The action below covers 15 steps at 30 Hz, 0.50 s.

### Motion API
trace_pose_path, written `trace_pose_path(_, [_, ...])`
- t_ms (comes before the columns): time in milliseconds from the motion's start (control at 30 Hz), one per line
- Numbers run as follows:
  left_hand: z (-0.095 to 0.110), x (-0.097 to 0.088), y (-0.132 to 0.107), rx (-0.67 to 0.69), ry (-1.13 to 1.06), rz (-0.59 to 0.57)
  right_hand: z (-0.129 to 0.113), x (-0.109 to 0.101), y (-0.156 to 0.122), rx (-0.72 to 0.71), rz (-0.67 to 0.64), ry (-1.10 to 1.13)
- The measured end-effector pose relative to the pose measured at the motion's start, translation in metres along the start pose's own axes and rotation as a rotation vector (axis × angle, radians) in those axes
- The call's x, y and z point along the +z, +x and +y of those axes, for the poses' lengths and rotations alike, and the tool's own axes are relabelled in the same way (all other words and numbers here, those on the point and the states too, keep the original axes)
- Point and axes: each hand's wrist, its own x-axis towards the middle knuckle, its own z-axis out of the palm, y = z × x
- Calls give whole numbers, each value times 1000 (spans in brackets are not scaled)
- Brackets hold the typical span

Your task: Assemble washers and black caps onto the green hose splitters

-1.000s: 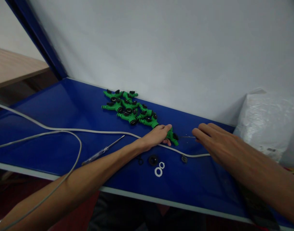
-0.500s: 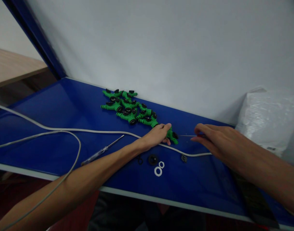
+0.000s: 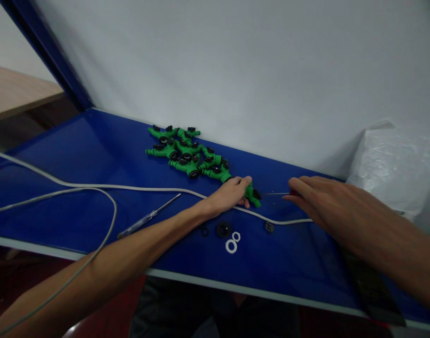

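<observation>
My left hand [image 3: 230, 194] rests on the blue table [image 3: 77, 155], its fingers wrapped round a green plastic fitting [image 3: 252, 194] with a black end. My right hand [image 3: 320, 201] lies just right of it, fingers pinched on a thin screwdriver [image 3: 275, 193] whose metal shaft points left at the fitting. A pile of several more green fittings [image 3: 186, 152] sits behind my left hand by the wall. In front of my hands lie two white rings [image 3: 233, 242], a black washer [image 3: 223, 229], a small black ring [image 3: 204, 231] and a small dark part [image 3: 269, 227].
A grey cable [image 3: 105, 188] loops over the table and runs under both hands. A second screwdriver with a clear handle [image 3: 147, 217] lies left of my forearm. A white plastic bag [image 3: 394, 169] stands at the right by the white wall. The table's front edge is close.
My right hand went from open fingers over the table to a pinch on the thin screwdriver. The left hand stayed on the green fitting. The view shifted slightly.
</observation>
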Motion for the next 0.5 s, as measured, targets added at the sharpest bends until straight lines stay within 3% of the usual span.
trace_pose_path(167, [3,2,-2,25,6,8,-2,-5,-2,40,-113,-37])
trace_pose_path(333, [4,2,0,62,3,-21,2,-2,0,60,-43,149])
trace_pose_path(500, [4,4,-2,56,-5,14,-2,-7,10,159,-174,116])
